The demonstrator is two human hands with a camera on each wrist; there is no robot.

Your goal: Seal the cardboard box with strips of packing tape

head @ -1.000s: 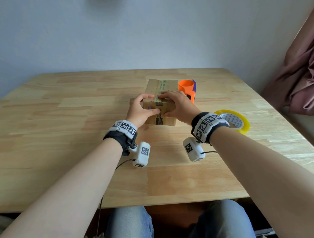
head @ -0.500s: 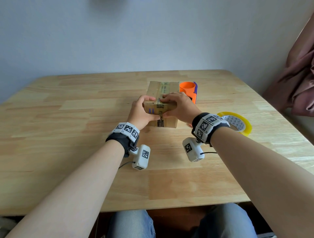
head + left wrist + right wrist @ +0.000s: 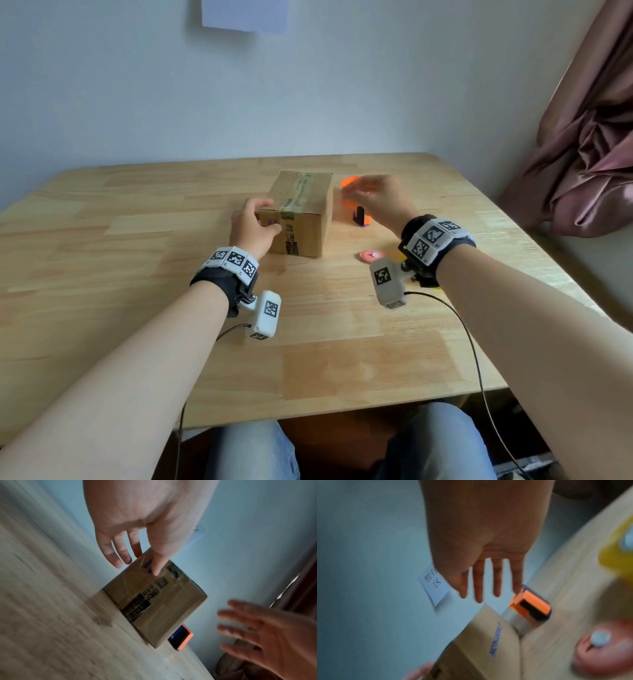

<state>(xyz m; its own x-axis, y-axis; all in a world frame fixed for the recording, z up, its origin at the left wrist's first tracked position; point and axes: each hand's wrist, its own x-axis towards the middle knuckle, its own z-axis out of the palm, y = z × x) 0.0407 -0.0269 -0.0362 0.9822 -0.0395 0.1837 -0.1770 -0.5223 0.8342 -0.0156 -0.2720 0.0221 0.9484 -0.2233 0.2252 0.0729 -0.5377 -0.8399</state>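
A brown cardboard box [image 3: 303,219] stands closed on the wooden table [image 3: 130,274], with a strip of clear tape [image 3: 297,193] along its top seam and down the front. My left hand [image 3: 255,222] is at its near left corner: the thumb [image 3: 155,569] touches the front face and the fingers [image 3: 118,555] reach loosely past the left side. My right hand [image 3: 373,197] hovers blurred in the air to the right of the box, fingers [image 3: 478,588] straight and holding nothing. Just under it an orange and purple tape dispenser [image 3: 360,219] stands beside the box.
A pink disc [image 3: 371,256] with a white centre lies right of the box. A yellow tape roll [image 3: 618,545] lies further right, mostly hidden by my right wrist in the head view. A curtain [image 3: 582,154] hangs at the right. A paper note [image 3: 245,15] is on the wall.
My right hand has left the box's front edge and swung right and up over the dispenser. The left hand has loosened its grip and slid to the box's left corner.
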